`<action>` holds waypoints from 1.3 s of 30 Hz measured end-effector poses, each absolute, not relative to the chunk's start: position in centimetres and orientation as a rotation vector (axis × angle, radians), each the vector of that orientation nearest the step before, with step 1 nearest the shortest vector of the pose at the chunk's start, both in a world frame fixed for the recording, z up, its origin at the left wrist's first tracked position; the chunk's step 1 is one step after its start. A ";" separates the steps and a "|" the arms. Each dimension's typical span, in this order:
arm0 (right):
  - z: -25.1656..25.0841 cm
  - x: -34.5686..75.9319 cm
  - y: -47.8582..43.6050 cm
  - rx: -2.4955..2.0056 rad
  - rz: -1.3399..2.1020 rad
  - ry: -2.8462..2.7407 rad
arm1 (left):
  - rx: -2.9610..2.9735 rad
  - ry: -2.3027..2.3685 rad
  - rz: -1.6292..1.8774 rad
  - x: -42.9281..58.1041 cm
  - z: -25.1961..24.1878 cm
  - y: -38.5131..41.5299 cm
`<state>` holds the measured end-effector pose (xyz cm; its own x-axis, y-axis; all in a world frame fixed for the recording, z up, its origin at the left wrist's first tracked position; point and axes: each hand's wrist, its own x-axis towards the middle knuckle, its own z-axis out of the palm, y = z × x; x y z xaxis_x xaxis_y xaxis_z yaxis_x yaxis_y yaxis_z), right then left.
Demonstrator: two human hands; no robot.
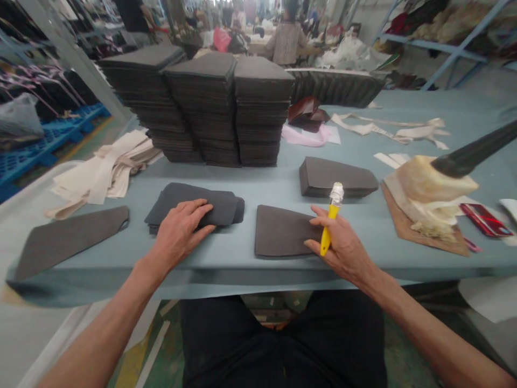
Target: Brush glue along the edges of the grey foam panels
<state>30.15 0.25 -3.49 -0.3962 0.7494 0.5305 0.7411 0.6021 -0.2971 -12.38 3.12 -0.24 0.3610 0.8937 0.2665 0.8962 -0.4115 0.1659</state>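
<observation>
My left hand (180, 229) lies flat, fingers spread, on a low pile of dark grey foam pieces (226, 205) near the table's front edge. My right hand (343, 245) is closed round a yellow-handled brush (330, 221) with a pale glue-caked tip pointing up. Its fingers touch the right edge of a single dark grey foam piece (280, 231) lying flat in front of me. Another short pile of grey pieces (337, 177) sits just behind the brush.
Three tall stacks of grey pieces (210, 102) stand at the back centre. A long grey piece (68, 237) lies at the left, cream fabric strips (109, 167) behind it. A glue-crusted lump with a black handle (436, 188) sits on brown board at the right, beside a red phone (487, 220). People work in the background.
</observation>
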 end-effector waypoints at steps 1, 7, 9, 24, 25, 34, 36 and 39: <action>-3.0 29.6 0.1 -1.169 0.027 -2.178 | -2.593 -1.695 -0.515 -12.5 -0.3 3.1; -0.4 25.0 -0.1 -1.082 0.076 -2.158 | -2.574 -1.733 -0.651 -12.9 -0.8 3.1; 0.2 23.2 0.2 -1.019 0.070 -2.173 | -2.553 -1.754 -0.702 -12.7 -1.0 3.0; 0.1 13.7 5.5 -1.064 0.239 -2.173 | -2.433 -1.821 -1.054 -11.0 -1.7 2.4; 0.1 13.2 5.9 -1.060 0.253 -2.170 | -2.434 -1.821 -1.070 -11.0 -1.7 2.4; 0.2 10.3 8.7 -0.909 0.455 -2.152 | -2.377 -1.857 -1.136 -10.8 -2.2 2.2; 0.3 10.0 8.8 -0.887 0.420 -2.131 | -2.373 -1.849 -1.115 -10.8 -2.2 2.2; 0.7 9.7 8.6 -0.847 0.361 -2.087 | -2.343 -1.866 -1.058 -11.4 -2.2 2.1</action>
<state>9.71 8.63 0.73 -0.4247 0.6808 0.5967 0.4411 0.7312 -0.5203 -11.37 2.12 -2.19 0.0881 0.8780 0.4705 0.8545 -0.3094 0.4173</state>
